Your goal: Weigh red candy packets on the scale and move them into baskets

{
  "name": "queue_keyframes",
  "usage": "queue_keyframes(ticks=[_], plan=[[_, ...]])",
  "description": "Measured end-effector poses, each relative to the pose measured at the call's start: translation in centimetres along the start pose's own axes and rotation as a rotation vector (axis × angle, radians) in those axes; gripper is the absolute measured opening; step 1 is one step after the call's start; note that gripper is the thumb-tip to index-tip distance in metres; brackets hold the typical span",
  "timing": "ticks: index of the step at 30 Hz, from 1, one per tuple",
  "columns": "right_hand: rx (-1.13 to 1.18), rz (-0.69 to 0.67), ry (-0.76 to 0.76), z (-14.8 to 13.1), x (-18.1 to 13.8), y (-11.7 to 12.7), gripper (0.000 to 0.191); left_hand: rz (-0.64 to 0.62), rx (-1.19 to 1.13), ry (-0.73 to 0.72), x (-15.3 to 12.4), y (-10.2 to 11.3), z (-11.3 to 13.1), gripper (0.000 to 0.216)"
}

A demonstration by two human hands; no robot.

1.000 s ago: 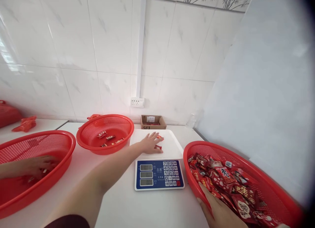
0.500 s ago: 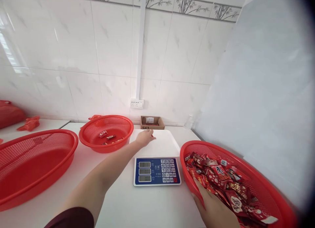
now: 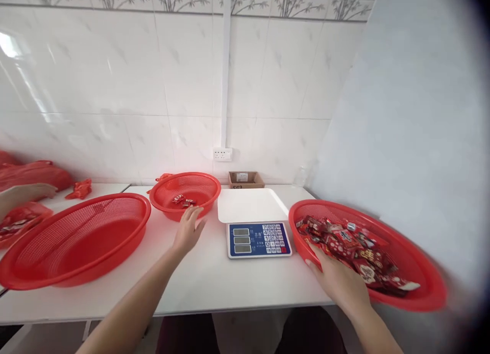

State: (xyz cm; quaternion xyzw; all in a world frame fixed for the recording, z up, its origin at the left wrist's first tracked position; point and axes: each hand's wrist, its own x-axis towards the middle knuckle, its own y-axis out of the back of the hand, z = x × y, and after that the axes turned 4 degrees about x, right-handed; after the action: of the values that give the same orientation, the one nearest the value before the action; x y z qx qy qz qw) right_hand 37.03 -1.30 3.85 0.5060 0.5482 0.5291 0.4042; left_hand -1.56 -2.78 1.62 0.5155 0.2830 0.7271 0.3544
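My left hand [image 3: 188, 230] hovers open just in front of the small round red basket [image 3: 186, 194], which holds a few red candies [image 3: 182, 201]. The white pan of the scale [image 3: 251, 205] lies bare, above its blue keypad panel [image 3: 259, 239]. My right hand [image 3: 337, 281] rests on the near rim of the big red basket [image 3: 413, 293] at the right, fingers reaching in among several red wrapped candies [image 3: 354, 247]. I cannot make out whether those fingers hold one.
A large empty red oval basket [image 3: 76, 242] sits at the left. Another person's hand [image 3: 26, 193] reaches over red bags [image 3: 34, 173] at the far left. A small cardboard box [image 3: 245, 179] and a wall socket [image 3: 222, 153] are behind the scale. A white panel [image 3: 413, 140] stands on the right.
My left hand left the scale pan, which now holds no candies, and came to the front of the small round basket. The view pulled back and shifted. My right hand stayed at the right basket.
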Motion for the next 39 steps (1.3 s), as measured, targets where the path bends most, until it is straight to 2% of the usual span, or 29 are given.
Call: queue_keyframes(ticks=[4,7,12,17,19,21,23,25,26,28,30,32,35,37,39], plan=[[-0.036,0.03,0.018,-0.1,-0.2,0.2,0.05,-0.023,-0.126,-0.083,-6.0,-1.5,1.3,0.033],[-0.051,0.037,0.008,0.0,-0.3,0.3,0.049,-0.051,-0.199,-0.098,-8.0,-2.7,1.5,0.031],[-0.023,0.017,-0.005,0.0,-0.2,0.4,0.049,-0.077,-0.254,-0.043,-8.2,-3.6,1.0,0.033],[0.061,-0.003,-0.003,0.1,0.1,0.2,0.051,-0.17,-0.315,0.119,-7.8,-3.7,0.9,0.035],[0.181,-0.029,0.0,0.5,0.2,0.5,0.053,-0.212,-0.346,0.167,-7.6,-3.6,0.9,0.035],[0.394,-0.065,0.033,1.3,0.3,1.4,0.056,-0.232,-0.373,0.206,-7.4,-3.6,0.9,0.035],[0.636,-0.127,0.063,2.7,0.8,2.7,0.058,-0.25,-0.399,0.244,-7.3,-3.6,0.8,0.037],[0.745,-0.167,0.023,4.7,1.7,4.0,0.057,-0.273,-0.409,0.283,-7.2,-3.7,0.6,0.038],[0.703,-0.163,-0.034,5.9,2.3,4.5,0.056,-0.286,-0.406,0.299,-7.2,-3.7,0.5,0.039],[0.436,-0.168,-0.17,8.3,3.6,4.9,0.053,-0.314,-0.393,0.319,-7.3,-3.8,0.3,0.039],[0.137,-0.24,-0.266,10.5,4.9,4.6,0.051,-0.349,-0.386,0.326,-7.3,-3.9,0.1,0.039],[-0.022,-0.327,-0.32,12.0,5.9,3.7,0.053,-0.369,-0.38,0.338,-7.3,-4.1,-0.1,0.039],[-0.033,-0.395,-0.34,12.5,6.6,2.0,0.068,-0.382,-0.359,0.388,-7.2,-4.2,-0.1,0.04],[0.008,-0.428,-0.299,12.1,6.9,1.4,0.077,-0.412,-0.365,0.412,-7.2,-4.3,0.2,0.041],[0.069,-0.441,-0.23,11.5,7.3,1.4,0.077,-0.409,-0.377,0.412,-7.3,-4.4,0.8,0.04]])
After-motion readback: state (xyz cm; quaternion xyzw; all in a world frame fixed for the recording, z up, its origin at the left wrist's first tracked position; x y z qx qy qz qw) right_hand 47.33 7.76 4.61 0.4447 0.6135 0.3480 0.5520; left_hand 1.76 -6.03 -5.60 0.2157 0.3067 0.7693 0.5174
